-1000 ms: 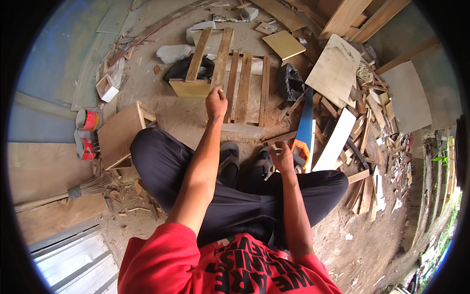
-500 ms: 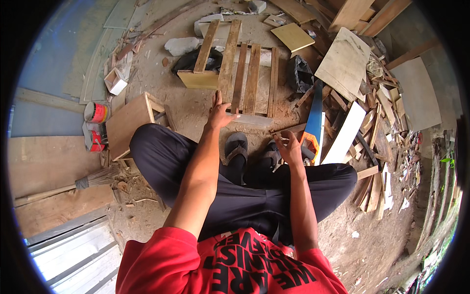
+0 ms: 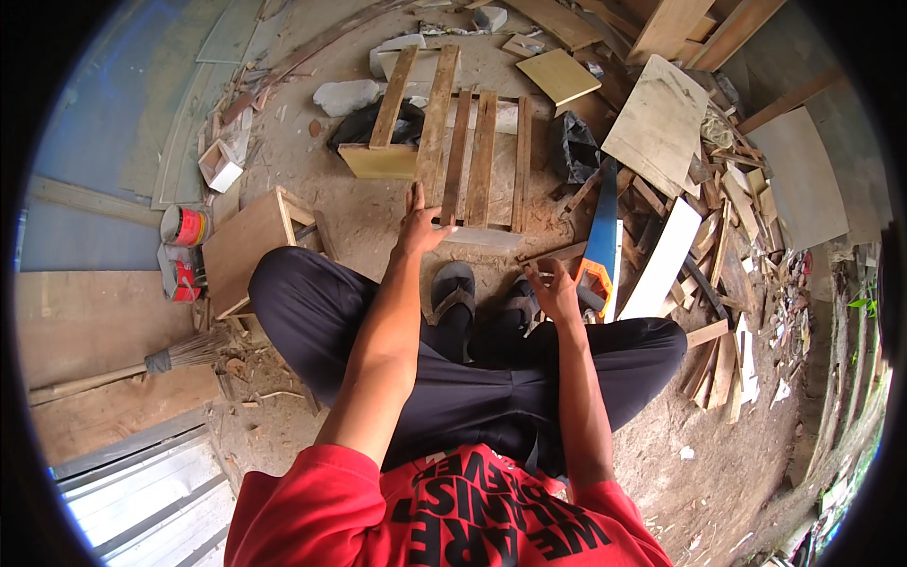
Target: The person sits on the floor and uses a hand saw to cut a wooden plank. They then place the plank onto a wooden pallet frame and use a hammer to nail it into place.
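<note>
My left hand (image 3: 419, 227) rests at the near end of a long wooden plank (image 3: 436, 118), its fingers stretched along the wood and its thumb out to the right. The plank belongs to a row of slats, with a shorter plank (image 3: 393, 99) to its left and thinner slats (image 3: 482, 156) to its right. A pale strip (image 3: 484, 237) crosses their near ends. Above my right foot, my right hand (image 3: 556, 288) is curled, thumb and fingertips close together; anything between them is too small to make out. Beside it lies a handsaw (image 3: 602, 227) with a blue blade and orange handle.
A plywood box or stool (image 3: 248, 250) stands left of my knee, near two cans (image 3: 184, 225) and a broom (image 3: 179, 354). Offcuts and scrap boards (image 3: 723, 236) pile up on the right. A white board (image 3: 663, 257) leans there. A black bag (image 3: 574, 146) sits beyond the saw.
The view has shifted slightly, so the slats sit a little lower in the picture. Both hands keep nearly the same pose and place.
</note>
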The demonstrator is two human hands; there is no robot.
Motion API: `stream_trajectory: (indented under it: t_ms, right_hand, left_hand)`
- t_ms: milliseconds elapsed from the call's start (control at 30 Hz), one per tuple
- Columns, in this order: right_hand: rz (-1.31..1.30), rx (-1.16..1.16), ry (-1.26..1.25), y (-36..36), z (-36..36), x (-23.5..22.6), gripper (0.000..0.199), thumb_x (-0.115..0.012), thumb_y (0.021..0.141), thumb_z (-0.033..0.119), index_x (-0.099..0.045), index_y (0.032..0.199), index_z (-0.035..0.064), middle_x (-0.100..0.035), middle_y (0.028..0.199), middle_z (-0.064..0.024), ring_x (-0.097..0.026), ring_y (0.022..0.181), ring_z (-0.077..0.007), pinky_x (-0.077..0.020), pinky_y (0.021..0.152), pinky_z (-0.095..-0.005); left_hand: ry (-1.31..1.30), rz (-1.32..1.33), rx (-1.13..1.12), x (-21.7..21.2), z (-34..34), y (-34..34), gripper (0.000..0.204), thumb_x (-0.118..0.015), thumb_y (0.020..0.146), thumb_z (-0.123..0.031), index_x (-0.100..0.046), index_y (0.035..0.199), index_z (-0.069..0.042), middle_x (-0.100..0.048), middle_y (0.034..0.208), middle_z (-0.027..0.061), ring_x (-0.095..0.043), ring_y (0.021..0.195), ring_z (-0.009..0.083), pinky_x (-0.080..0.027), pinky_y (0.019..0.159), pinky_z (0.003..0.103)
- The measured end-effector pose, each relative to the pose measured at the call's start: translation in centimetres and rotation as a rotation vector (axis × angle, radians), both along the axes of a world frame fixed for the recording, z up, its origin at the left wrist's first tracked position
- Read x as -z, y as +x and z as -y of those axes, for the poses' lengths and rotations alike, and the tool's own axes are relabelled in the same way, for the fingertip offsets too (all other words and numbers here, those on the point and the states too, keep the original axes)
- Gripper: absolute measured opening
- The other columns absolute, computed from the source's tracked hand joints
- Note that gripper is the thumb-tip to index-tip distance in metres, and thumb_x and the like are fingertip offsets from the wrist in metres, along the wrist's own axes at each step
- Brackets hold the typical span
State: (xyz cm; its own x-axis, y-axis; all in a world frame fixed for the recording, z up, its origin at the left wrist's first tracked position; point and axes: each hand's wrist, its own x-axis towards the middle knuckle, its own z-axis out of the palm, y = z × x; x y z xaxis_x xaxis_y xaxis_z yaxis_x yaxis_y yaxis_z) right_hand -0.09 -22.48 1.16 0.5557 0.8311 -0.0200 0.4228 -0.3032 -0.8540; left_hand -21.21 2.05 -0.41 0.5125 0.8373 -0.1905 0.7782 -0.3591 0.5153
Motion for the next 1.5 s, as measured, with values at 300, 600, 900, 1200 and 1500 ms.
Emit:
stream_trajectory:
  t_ms: [300, 600, 900, 1200, 1500]
  right_hand:
    - [0.006, -0.027, 0.013, -0.5, -0.3, -1.4, 0.040, -0.075, 0.087, 0.031, -0.063, 0.108, -0.0009, -0.070, 0.104, -0.0202, -0.071, 0.091, -0.0333, -0.0556, 0.078, -0.0407]
    - [-0.041, -0.023, -0.032, -0.4, -0.3, -0.8, 0.041, -0.075, 0.087, 0.033, -0.062, 0.108, 0.0000, -0.070, 0.104, -0.0195, -0.071, 0.088, -0.0328, -0.0554, 0.078, -0.0410]
    - [0.030, -0.048, -0.033, -0.4, -0.1, -1.1, 0.039, -0.075, 0.088, 0.033, -0.063, 0.108, 0.0016, -0.070, 0.103, -0.0175, -0.071, 0.086, -0.0312, -0.0554, 0.076, -0.0400]
    - [-0.025, -0.039, -0.048, -0.4, 0.0, -0.8, 0.038, -0.074, 0.088, 0.033, -0.065, 0.108, 0.0022, -0.070, 0.103, -0.0174, -0.070, 0.083, -0.0305, -0.0546, 0.075, -0.0398]
    - [-0.021, -0.049, -0.047, -0.3, 0.0, -0.6, 0.039, -0.074, 0.088, 0.034, -0.065, 0.109, 0.0022, -0.070, 0.103, -0.0175, -0.069, 0.085, -0.0319, -0.0539, 0.077, -0.0402]
  left_hand:
    - [-0.015, -0.022, -0.016, 0.0, -0.2, 0.0, 0.059, -0.085, 0.075, -0.040, -0.070, 0.121, -0.007, -0.002, 0.167, 0.0128, -0.004, 0.153, 0.0350, -0.031, 0.116, 0.053]
    - [0.023, 0.001, 0.000, 0.4, -0.1, -0.2, 0.059, -0.085, 0.075, -0.039, -0.069, 0.122, -0.007, 0.000, 0.167, 0.0132, -0.004, 0.153, 0.0349, -0.033, 0.115, 0.054]
    - [0.029, 0.005, 0.020, 0.3, 0.0, -0.1, 0.056, -0.083, 0.078, -0.038, -0.069, 0.121, -0.005, 0.001, 0.166, 0.0148, -0.002, 0.153, 0.0353, -0.037, 0.111, 0.058]
    - [0.020, -0.016, 0.019, 0.3, 0.1, 0.0, 0.056, -0.082, 0.080, -0.038, -0.068, 0.124, -0.007, 0.001, 0.166, 0.0144, -0.001, 0.153, 0.0352, -0.036, 0.111, 0.059]
    - [0.011, -0.030, 0.021, 0.6, 0.1, 0.0, 0.055, -0.080, 0.082, -0.037, -0.066, 0.127, -0.008, 0.002, 0.167, 0.0132, -0.001, 0.153, 0.0348, -0.035, 0.111, 0.062]
